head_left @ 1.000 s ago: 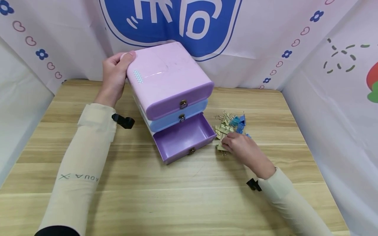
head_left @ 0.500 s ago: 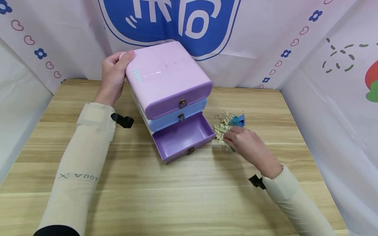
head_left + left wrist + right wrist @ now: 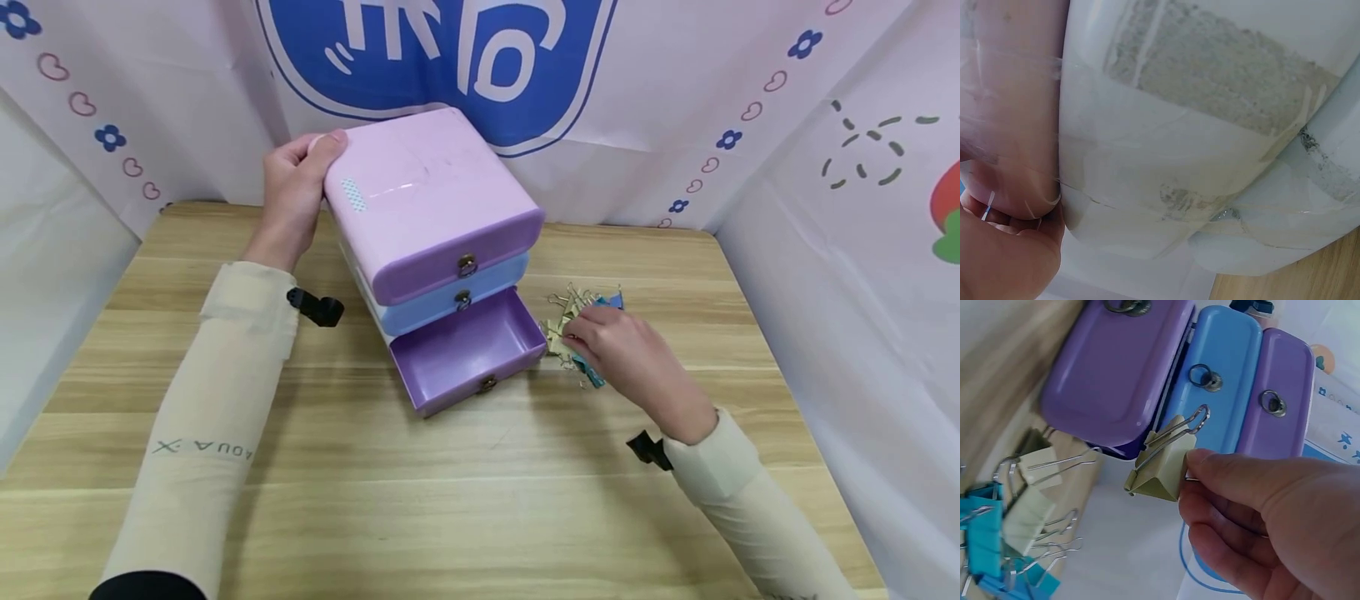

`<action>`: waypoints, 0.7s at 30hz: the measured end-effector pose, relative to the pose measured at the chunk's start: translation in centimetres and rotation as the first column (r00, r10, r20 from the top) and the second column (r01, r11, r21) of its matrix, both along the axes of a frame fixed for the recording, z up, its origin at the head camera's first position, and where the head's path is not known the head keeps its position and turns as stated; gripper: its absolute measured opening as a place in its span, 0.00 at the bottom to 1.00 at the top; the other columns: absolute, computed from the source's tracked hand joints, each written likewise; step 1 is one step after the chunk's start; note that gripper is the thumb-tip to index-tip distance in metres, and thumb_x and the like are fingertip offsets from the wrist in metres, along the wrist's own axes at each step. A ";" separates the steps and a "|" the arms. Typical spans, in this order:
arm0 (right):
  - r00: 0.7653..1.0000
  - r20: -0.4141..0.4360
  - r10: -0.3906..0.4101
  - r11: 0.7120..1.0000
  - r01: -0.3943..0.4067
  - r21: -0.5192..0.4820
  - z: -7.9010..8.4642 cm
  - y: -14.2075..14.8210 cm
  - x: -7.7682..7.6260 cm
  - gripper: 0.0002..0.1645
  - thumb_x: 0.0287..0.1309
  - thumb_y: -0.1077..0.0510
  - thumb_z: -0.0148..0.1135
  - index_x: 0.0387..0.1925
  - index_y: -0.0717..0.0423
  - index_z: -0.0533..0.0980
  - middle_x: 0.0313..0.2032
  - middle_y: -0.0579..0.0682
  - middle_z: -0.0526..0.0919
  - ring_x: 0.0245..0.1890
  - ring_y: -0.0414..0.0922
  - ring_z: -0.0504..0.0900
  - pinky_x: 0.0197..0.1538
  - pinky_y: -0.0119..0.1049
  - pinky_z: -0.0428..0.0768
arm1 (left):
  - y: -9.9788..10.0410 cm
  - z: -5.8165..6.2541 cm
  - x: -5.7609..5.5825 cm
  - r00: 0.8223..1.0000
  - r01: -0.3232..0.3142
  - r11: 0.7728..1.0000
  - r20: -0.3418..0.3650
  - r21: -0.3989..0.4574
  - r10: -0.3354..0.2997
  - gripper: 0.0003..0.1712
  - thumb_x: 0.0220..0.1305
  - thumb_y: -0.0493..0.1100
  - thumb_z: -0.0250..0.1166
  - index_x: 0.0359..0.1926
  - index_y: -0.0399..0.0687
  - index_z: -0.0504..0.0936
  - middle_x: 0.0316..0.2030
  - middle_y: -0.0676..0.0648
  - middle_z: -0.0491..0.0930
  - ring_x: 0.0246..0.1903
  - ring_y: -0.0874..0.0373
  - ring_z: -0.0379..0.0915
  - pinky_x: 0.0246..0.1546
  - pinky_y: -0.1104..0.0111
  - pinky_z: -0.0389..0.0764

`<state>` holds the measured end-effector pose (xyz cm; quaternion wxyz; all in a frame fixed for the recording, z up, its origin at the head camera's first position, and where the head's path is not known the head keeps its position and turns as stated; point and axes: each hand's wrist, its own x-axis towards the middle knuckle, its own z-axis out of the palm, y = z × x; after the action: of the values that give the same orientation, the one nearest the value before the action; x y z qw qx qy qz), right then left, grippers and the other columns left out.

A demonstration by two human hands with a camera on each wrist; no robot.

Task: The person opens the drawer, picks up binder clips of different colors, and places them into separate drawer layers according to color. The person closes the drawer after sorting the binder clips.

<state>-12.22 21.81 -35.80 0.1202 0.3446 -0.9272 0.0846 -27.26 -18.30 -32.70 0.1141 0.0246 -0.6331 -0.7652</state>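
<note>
My left hand (image 3: 292, 196) grips the back left top corner of a small drawer cabinet (image 3: 435, 183), thumb over the pink top; in the left wrist view its fingers (image 3: 1013, 256) curl round the corner. The cabinet's bottom purple drawer (image 3: 465, 350) is pulled out with nothing inside; the blue and upper purple drawers are closed. My right hand (image 3: 637, 358) is just right of this drawer. Between thumb and fingers it pinches a pale yellow binder clip (image 3: 1166, 462), close in front of the drawer fronts in the right wrist view.
A pile of pale yellow, teal and blue binder clips (image 3: 1029, 519) lies on the wooden table (image 3: 420, 517) right of the open drawer, partly hidden by the right hand in the head view. A white printed cloth (image 3: 637, 167) hangs behind the cabinet.
My right hand has risen slightly from the clips, pinching a yellow binder clip. A teal clip now shows below it at the near side of the pile. The left hand keeps its grip.
</note>
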 end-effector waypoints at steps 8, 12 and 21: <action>1.000 0.004 0.021 1.000 -0.021 -0.016 1.0 -1.1 -0.6 0.05 0.67 0.62 0.70 0.40 0.60 0.88 0.36 0.50 0.89 0.36 0.46 0.88 0.43 0.41 0.89 | 0.0 -0.2 -0.1 1.000 -0.015 1.000 -0.004 -0.009 0.015 0.10 0.67 0.50 0.74 0.38 0.49 0.90 0.32 0.53 0.83 0.29 0.64 0.76 0.30 0.76 0.77; 0.999 0.026 0.019 1.000 -0.019 -0.016 1.0 -1.8 -1.1 0.05 0.68 0.62 0.70 0.41 0.59 0.88 0.36 0.50 0.88 0.37 0.45 0.87 0.45 0.40 0.89 | 0.0 -0.2 -0.2 1.000 -0.017 1.000 0.013 -0.016 0.017 0.11 0.66 0.51 0.74 0.39 0.49 0.90 0.33 0.53 0.83 0.30 0.64 0.76 0.31 0.76 0.77; 0.998 0.058 0.032 0.999 -0.032 0.003 0.7 -3.8 -2.4 0.05 0.70 0.60 0.69 0.41 0.58 0.88 0.34 0.49 0.86 0.33 0.42 0.85 0.41 0.37 0.86 | 0.0 0.0 0.0 0.999 -0.029 0.999 0.013 -0.030 0.030 0.11 0.66 0.51 0.74 0.39 0.50 0.90 0.33 0.53 0.83 0.31 0.64 0.76 0.32 0.76 0.77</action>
<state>-14.60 18.00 -35.07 0.0913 0.3569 -0.9249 0.0944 -27.29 -18.30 -32.74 0.1213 0.0376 -0.6446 -0.7539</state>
